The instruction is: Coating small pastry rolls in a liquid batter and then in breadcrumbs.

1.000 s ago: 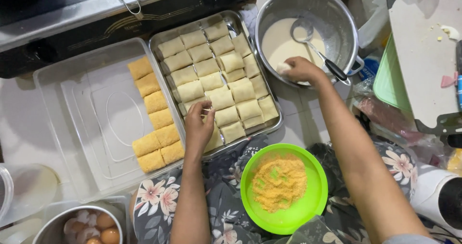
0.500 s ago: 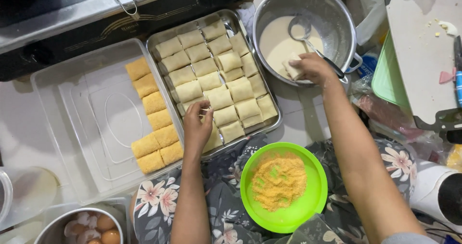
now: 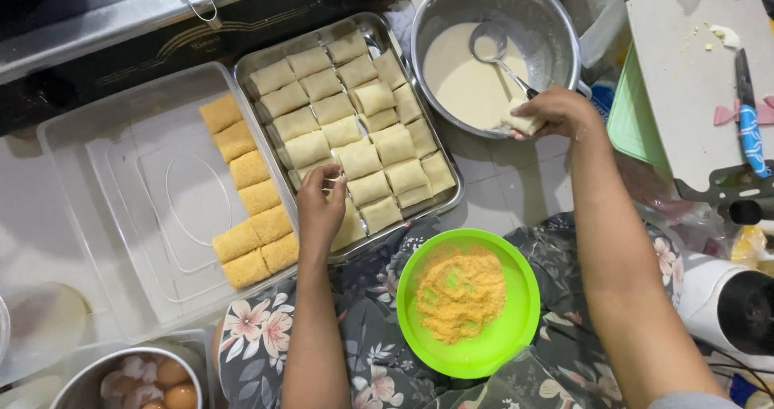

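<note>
My right hand (image 3: 556,112) holds a pale folded roll (image 3: 520,123) at the near rim of a steel bowl (image 3: 556,22) of white batter with a ladle (image 3: 488,50) in it. My left hand (image 3: 321,206) rests on the near rows of uncoated rolls (image 3: 355,118) in a metal tray (image 3: 266,54), fingers curled on one piece. A green bowl (image 3: 516,336) of orange breadcrumbs sits between my arms. Several crumb-coated rolls (image 3: 250,195) lie in a row in a clear plastic box (image 3: 121,175) to the left.
A dark stove (image 3: 121,46) runs along the back. A steel bowl of eggs (image 3: 141,381) is at the bottom left. On the right are a white cutting board (image 3: 685,78) with a blue knife (image 3: 750,127), a green tray and a white appliance (image 3: 730,304). Floral cloth covers my lap.
My right hand has drawn the roll from the batter toward the bowl's near rim. My left hand has stayed on the tray's near rolls.
</note>
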